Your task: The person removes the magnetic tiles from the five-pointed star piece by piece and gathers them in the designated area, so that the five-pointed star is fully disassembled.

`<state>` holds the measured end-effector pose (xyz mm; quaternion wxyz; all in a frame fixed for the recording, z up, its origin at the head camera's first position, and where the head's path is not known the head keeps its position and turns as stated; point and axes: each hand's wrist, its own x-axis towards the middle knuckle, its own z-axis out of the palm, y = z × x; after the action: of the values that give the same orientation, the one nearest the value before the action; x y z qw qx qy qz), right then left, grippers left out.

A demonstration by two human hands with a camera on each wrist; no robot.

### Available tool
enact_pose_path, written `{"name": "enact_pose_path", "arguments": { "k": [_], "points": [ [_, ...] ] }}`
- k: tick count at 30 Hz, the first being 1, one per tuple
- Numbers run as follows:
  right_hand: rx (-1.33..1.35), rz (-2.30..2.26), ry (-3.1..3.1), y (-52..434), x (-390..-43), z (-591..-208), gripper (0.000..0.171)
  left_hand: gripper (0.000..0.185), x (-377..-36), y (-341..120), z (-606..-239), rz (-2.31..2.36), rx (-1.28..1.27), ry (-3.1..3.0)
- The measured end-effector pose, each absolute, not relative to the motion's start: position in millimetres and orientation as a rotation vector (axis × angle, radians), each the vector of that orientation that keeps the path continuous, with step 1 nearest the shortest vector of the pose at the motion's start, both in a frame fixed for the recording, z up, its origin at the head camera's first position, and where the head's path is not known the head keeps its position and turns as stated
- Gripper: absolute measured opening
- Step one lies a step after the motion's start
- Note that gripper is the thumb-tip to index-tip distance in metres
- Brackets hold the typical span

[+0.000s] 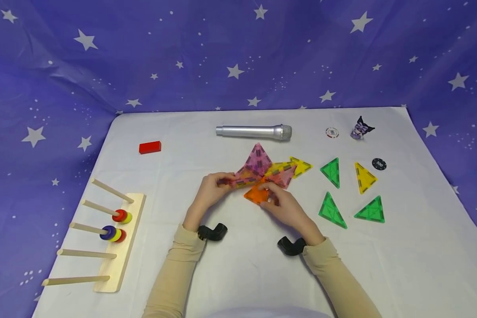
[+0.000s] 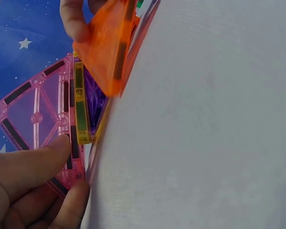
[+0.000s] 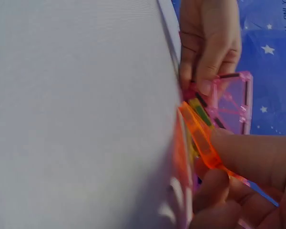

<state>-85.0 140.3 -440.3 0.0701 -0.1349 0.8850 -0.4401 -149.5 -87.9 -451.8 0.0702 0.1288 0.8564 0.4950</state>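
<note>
Magnetic tiles (image 1: 264, 170) cluster mid-table; left hand (image 1: 210, 191) pinches a pink tile (image 2: 35, 117) steady; right hand (image 1: 284, 205) pinches the orange tile (image 1: 257, 194), tilting it against them.

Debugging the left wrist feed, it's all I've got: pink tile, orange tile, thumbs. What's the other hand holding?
Observer: The right hand pinches the orange tile, at the near edge of a cluster of joined tiles.
Operator: Any loose tiles left?
Observer: Yes, three green triangles and one yellow triangle lie flat on the table, to the right of the cluster.
Operator: Anything behind the build?
Observer: A silver microphone lies on its side just beyond it.
Operator: And the left hand?
Observer: The left hand grips the pink tile at the cluster's left tip.
</note>
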Motion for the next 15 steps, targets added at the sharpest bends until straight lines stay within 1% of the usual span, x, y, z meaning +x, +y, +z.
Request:
{"name": "enact_pose_path", "arguments": {
  "k": [6, 10, 15],
  "points": [
    [-0.402, -1.409, 2.562, 167.6, -73.8, -429.4, 0.033, 0.017, -149.8, -87.2, -452.8, 1.503, 0.373, 2.556],
    [-0.388, -1.369, 2.54, 193.2, -64.4, -426.4, 0.033, 0.018, -150.7, -88.0, -453.4, 1.508, 0.337, 2.538],
    [-0.28, -1.34, 2.503, 217.4, -56.5, -426.3, 0.033, 0.018, -151.5, -88.4, -455.0, 1.502, 0.308, 2.538]
  ]
}}
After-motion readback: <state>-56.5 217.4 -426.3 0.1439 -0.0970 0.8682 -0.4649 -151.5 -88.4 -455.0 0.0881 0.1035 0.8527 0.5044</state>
